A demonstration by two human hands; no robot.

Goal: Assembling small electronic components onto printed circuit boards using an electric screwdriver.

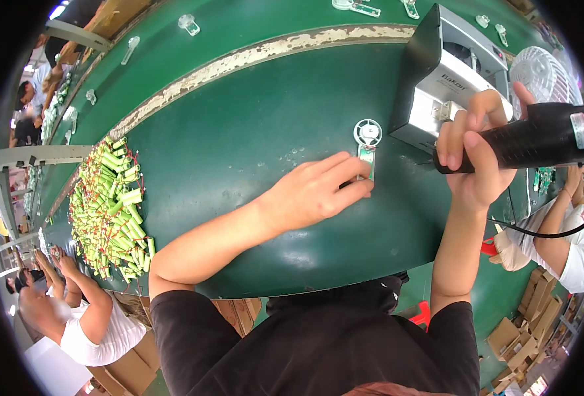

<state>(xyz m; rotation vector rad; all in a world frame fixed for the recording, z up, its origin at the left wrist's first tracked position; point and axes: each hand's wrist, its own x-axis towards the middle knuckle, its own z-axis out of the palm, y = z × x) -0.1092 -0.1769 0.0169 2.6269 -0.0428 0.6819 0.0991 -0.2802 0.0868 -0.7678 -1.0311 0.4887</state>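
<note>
Left hand (321,189) holds board (366,154); right hand (476,145) grips black tool (539,140)

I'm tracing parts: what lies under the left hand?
The left hand is at the near end of a narrow green board with a white ring-shaped head, on a green tabletop. Whatever the hand covers cannot be seen.

An assembly workshop, shown by the long green bench (239,138), heaped wired cylinders (110,204) and co-workers (97,327).
</note>
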